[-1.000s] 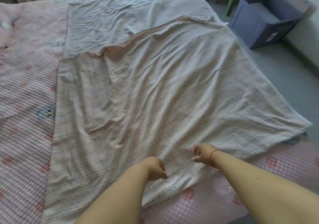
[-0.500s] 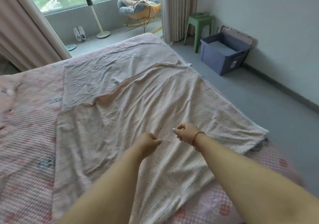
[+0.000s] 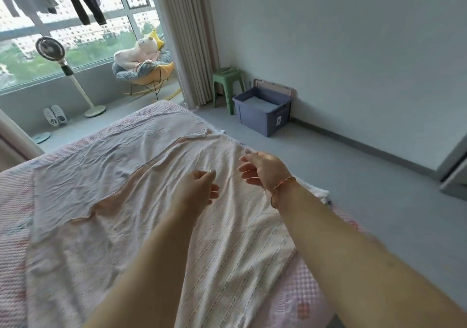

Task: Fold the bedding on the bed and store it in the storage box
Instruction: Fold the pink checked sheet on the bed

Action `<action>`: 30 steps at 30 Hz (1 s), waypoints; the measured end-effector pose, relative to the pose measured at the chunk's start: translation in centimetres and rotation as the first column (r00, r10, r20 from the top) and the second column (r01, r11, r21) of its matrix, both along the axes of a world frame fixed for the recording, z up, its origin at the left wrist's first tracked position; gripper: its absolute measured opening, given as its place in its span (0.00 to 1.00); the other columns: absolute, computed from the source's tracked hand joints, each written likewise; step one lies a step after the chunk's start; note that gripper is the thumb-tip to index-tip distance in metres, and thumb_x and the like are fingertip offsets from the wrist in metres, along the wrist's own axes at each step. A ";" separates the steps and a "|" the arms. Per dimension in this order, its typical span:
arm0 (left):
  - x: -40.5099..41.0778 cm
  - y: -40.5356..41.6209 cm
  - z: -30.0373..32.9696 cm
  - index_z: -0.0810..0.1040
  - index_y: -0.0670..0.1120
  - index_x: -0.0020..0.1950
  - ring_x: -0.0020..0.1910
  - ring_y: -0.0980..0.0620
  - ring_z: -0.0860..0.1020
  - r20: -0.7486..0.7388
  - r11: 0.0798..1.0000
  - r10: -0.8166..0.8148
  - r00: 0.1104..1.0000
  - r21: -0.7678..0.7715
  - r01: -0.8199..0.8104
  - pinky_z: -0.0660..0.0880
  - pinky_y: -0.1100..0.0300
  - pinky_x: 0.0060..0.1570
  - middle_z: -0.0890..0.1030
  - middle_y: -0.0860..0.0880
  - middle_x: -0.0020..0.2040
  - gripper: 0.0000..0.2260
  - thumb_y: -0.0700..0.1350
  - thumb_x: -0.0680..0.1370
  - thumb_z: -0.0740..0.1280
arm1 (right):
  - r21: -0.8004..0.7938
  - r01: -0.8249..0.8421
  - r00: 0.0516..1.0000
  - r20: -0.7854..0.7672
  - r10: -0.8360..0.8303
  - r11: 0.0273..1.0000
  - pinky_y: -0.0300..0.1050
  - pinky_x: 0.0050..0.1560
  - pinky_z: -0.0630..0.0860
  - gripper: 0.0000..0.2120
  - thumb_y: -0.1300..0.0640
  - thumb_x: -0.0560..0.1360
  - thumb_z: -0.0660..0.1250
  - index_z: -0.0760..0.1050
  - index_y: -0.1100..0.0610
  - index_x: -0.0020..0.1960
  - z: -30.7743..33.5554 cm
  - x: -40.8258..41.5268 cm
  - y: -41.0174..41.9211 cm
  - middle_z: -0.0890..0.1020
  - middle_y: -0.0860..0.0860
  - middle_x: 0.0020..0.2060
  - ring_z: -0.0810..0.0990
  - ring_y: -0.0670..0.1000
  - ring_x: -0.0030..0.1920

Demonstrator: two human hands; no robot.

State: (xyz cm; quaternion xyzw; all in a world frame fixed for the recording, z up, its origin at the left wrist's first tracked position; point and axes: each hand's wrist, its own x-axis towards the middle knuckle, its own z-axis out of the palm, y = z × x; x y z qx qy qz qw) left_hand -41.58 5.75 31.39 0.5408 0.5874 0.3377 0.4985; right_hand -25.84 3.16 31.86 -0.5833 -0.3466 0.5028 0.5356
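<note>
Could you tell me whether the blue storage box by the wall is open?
Open: the blue plastic storage box shows its interior, its lid leaning behind.

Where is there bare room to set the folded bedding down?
The grey floor between the bed and the wall is bare, up to the open storage box beside the green stool. The bed itself is covered by the spread sheet, with both hands above it.

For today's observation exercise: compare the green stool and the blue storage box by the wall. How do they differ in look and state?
The green stool stands on four legs with a flat top that carries a small object; the blue storage box sits flat on the floor with solid walls. The stool is taller and narrower, the box lower and wider. The box is open, its lid leaning against the wall behind it, with something pale inside. Both stand side by side on the floor against the wall.
</note>
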 end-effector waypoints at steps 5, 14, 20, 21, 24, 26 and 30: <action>5.1 0.5 2.1 0.76 0.44 0.47 0.37 0.47 0.79 0.021 0.998 -0.041 0.999 0.053 0.039 0.75 0.51 0.43 0.81 0.44 0.37 0.06 0.44 0.81 0.64 | 0.055 0.062 0.998 -0.030 -0.060 0.997 0.42 0.43 0.75 0.13 0.50 0.80 0.60 0.75 0.59 0.47 1.3 4.8 -0.8 0.80 0.53 0.38 0.77 0.50 0.39; 20.4 4.2 2.1 0.76 0.43 0.47 0.35 0.47 0.78 0.077 0.997 -0.004 0.997 0.073 -0.001 0.74 0.55 0.37 0.81 0.43 0.37 0.07 0.45 0.81 0.64 | 0.076 0.056 0.998 0.006 -0.056 0.996 0.46 0.48 0.76 0.14 0.49 0.80 0.59 0.76 0.58 0.46 2.3 19.6 2.0 0.80 0.53 0.39 0.78 0.51 0.41; 29.6 5.5 1.0 0.76 0.40 0.50 0.33 0.48 0.77 0.146 0.996 0.084 0.986 0.009 -0.087 0.73 0.57 0.35 0.80 0.42 0.38 0.07 0.43 0.81 0.63 | 0.074 0.000 1.000 0.031 -0.003 0.997 0.44 0.45 0.75 0.14 0.48 0.80 0.60 0.76 0.57 0.45 2.5 30.7 6.5 0.81 0.53 0.39 0.78 0.52 0.42; 30.8 6.0 0.7 0.76 0.40 0.50 0.33 0.48 0.77 0.136 0.995 0.103 0.985 -0.007 -0.103 0.73 0.58 0.35 0.80 0.42 0.38 0.07 0.43 0.81 0.62 | 0.071 -0.011 1.000 0.021 0.010 0.997 0.44 0.45 0.75 0.14 0.48 0.80 0.60 0.77 0.57 0.46 2.4 32.4 7.6 0.82 0.53 0.40 0.79 0.52 0.42; 32.0 6.5 0.3 0.75 0.40 0.50 0.33 0.48 0.77 0.087 0.992 0.122 0.989 -0.027 -0.120 0.72 0.58 0.36 0.80 0.43 0.38 0.06 0.42 0.81 0.62 | 0.072 0.017 1.000 -0.016 -0.016 0.997 0.45 0.45 0.75 0.14 0.48 0.80 0.59 0.77 0.56 0.46 2.0 35.0 9.3 0.82 0.54 0.41 0.79 0.52 0.44; 32.6 7.5 0.2 0.76 0.40 0.50 0.34 0.48 0.77 0.050 0.989 0.148 0.988 -0.022 -0.147 0.72 0.57 0.37 0.80 0.43 0.38 0.06 0.42 0.81 0.62 | 0.068 0.016 0.999 -0.032 -0.014 0.998 0.45 0.45 0.75 0.14 0.48 0.80 0.59 0.77 0.57 0.46 1.7 36.5 10.8 0.82 0.54 0.41 0.79 0.52 0.44; 34.1 9.7 -0.7 0.76 0.42 0.48 0.35 0.48 0.77 0.026 0.979 0.202 0.979 -0.033 -0.202 0.73 0.56 0.39 0.81 0.42 0.39 0.06 0.42 0.81 0.63 | 0.055 0.028 0.999 -0.046 -0.026 0.998 0.45 0.44 0.75 0.13 0.49 0.80 0.60 0.77 0.56 0.46 0.8 39.6 13.3 0.82 0.54 0.40 0.79 0.53 0.44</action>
